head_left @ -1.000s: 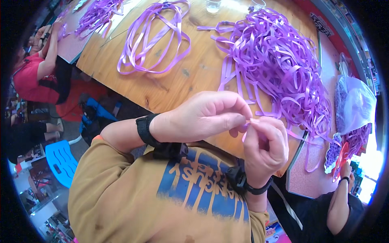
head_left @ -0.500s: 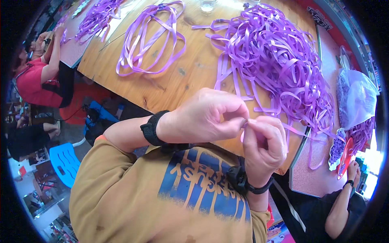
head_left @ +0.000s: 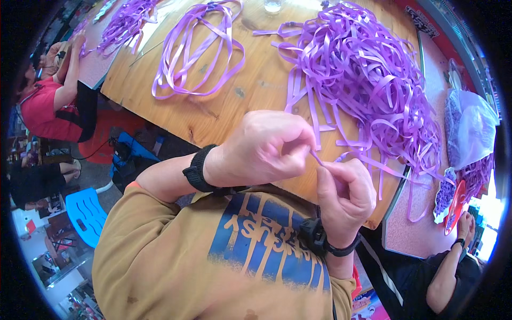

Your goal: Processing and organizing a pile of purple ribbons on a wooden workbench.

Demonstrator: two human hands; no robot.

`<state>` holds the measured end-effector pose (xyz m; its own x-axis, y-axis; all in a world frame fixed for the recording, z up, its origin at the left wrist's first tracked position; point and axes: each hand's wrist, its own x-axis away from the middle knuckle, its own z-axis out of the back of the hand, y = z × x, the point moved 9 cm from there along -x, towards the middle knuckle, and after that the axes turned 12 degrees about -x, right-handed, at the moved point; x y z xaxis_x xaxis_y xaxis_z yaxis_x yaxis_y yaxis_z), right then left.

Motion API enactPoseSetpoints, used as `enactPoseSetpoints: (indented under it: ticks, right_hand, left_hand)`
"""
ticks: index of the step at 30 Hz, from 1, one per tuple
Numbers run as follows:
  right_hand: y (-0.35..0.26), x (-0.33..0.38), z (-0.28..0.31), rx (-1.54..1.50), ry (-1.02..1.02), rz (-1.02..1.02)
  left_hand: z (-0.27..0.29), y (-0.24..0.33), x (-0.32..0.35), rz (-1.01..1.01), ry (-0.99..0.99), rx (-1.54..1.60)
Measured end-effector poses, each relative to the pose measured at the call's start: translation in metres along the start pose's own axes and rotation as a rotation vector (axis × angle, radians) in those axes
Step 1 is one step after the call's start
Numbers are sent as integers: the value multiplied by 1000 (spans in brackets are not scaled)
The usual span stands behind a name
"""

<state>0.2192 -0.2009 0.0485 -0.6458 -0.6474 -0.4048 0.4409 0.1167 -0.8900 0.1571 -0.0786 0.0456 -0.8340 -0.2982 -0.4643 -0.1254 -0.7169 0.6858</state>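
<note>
- Ribbon strip [head_left: 317, 158] now pinched between both hands, closer together than a second ago.
- Left hand [head_left: 261, 146] and right hand [head_left: 345, 192] grip it, above the table [head_left: 224, 106] edge.
- Ribbon pile [head_left: 362, 80] sits beyond.

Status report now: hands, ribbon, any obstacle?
Left hand and right hand pinch one purple ribbon between fingertips. Ribbon pile behind on table. Nothing in the way.

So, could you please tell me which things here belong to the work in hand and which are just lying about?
In hand:
left hand
right hand
ribbon end pinched between them
ribbon heap

Lying about:
ribbon loop
glass
white bag
blue stool
</note>
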Motion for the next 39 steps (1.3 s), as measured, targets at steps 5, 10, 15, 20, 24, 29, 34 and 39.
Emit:
enactPoseSetpoints:
  ticks: [5, 10, 15, 20, 24, 29, 34, 39]
  right_hand:
    - [-4, 0, -1, -24, -28, 3]
    - [-2, 3, -3, -73, -33, -8]
    - [0, 3, -4, -86, -46, -30]
    - [-5, 5, -4, -62, -55, 37]
    - [-11, 7, 1, -69, -120, 39]
    - [-5, 5, 9, -140, -70, -41]
    - [-10, -1, 2, -84, -129, 8]
    - [-13, -2, -9, -97, -208, 36]
  left_hand:
    - [-6, -11, 5, 200, -150, 222]
    - [-23, -23, 19, 520, -377, 626]
    - [-4, 25, 2, -192, -258, -149]
    - [-12, 33, 6, -275, -251, -276]
    - [-9, 32, 9, -311, -275, -206]
    - [-21, 18, 11, -191, -482, 84]
    - [-27, 6, 13, 81, -628, 426]
    - [-33, 5, 18, 20, -683, 447]
